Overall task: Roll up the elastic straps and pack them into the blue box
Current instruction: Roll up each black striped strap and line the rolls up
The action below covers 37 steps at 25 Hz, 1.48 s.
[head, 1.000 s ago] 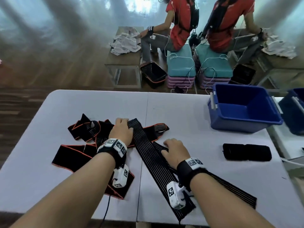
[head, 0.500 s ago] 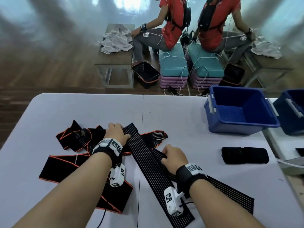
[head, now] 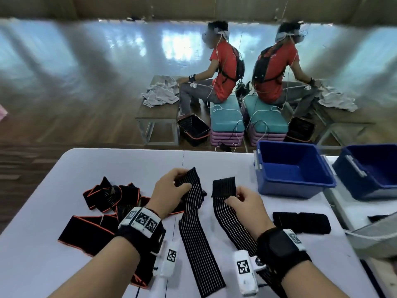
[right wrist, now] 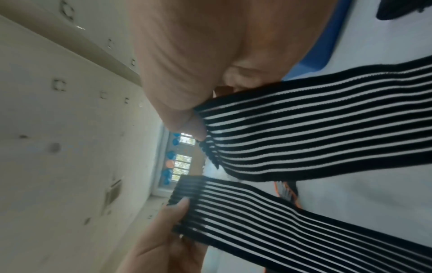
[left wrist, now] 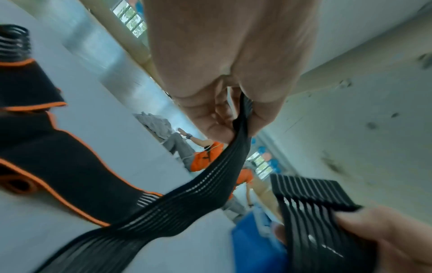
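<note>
Two black elastic straps with thin white stripes lie on the white table (head: pixel 107 168). My left hand (head: pixel 182 184) pinches the far end of the left striped strap (head: pixel 194 229) and holds it raised; the pinch also shows in the left wrist view (left wrist: pixel 236 127). My right hand (head: pixel 233 195) pinches the plain black end of the right striped strap (head: pixel 229 218), lifted a little off the table, as the right wrist view (right wrist: pixel 198 118) confirms. The blue box (head: pixel 296 188) stands open at the right rear, beyond my right hand, with nothing visible inside.
A pile of black straps with orange edging (head: pixel 90 231) lies left of my left hand. A flat black strap bundle (head: pixel 300 222) sits right of my right wrist. A second blue box (head: pixel 365 183) stands on the neighbouring table. Two people sit beyond the table.
Both hands lay on the crossed striped straps before; now each has lifted one strap end and the straps are pulled apart side by side. The head view has tilted upward.
</note>
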Motion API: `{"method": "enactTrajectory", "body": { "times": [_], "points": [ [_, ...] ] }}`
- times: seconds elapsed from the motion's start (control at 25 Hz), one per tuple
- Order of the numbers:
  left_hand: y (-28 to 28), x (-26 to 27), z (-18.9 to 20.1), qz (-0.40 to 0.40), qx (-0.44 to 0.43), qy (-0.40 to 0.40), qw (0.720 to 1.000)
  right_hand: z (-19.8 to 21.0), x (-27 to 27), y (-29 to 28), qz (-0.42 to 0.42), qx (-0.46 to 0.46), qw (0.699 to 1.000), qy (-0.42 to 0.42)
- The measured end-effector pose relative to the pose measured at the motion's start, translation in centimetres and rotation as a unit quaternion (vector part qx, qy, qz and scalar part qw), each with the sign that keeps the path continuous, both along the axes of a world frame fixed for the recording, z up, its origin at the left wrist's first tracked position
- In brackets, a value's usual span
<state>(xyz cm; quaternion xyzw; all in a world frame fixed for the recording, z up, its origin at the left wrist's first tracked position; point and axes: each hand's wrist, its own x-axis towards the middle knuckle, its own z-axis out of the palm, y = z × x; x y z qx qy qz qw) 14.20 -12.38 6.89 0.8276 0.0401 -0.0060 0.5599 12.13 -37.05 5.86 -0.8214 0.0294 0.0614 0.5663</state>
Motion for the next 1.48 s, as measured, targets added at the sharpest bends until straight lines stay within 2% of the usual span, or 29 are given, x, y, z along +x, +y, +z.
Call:
{"method": "enactTrajectory", "body": {
  "times": [0.24,0.44,0.56,0.68,0.76,0.84,1.0,1.16,1.48],
  "points": [
    [-6.9,-4.7,6.6,-0.016,-0.142,-0.051,0.988,6.6,-3.2,-0.6,0.008,-0.017,0.983,-0.181],
    [-9.7,-6.9,10.8,-0.05,-0.184,-0.088,0.978,9.9,-4.6,-0.9,0.071,-0.043,0.952,-0.294],
    [-10.0,-7.5,13.0,-0.05,-0.187,-0.09,0.977,11.6,-4.6,-1.4,0.022,-0.005,0.937,-0.349],
    [-10.0,-7.5,14.7,-0.033,-0.218,-0.098,0.97,13.3,-4.2,-1.8,-0.028,0.04,0.943,-0.33],
    [-10.2,-7.6,15.9,-0.03,-0.254,-0.094,0.962,14.4,-4.0,-1.6,-0.01,0.05,0.949,-0.312],
    [-10.6,-7.8,16.9,-0.039,-0.285,-0.091,0.954,15.3,-3.9,-1.4,0.012,0.027,0.938,-0.345],
    [-11.0,-8.1,18.2,-0.078,-0.258,-0.169,0.948,17.1,-4.0,-1.2,0.012,-0.002,0.901,-0.433],
    [-11.2,-8.1,19.1,-0.069,-0.256,-0.238,0.935,18.6,-4.2,-1.5,-0.043,0.007,0.899,-0.437],
    [-11.0,-7.9,19.5,-0.088,-0.26,-0.243,0.93,19.8,-4.1,-2.4,-0.065,0.003,0.881,-0.468]
  ]
}}
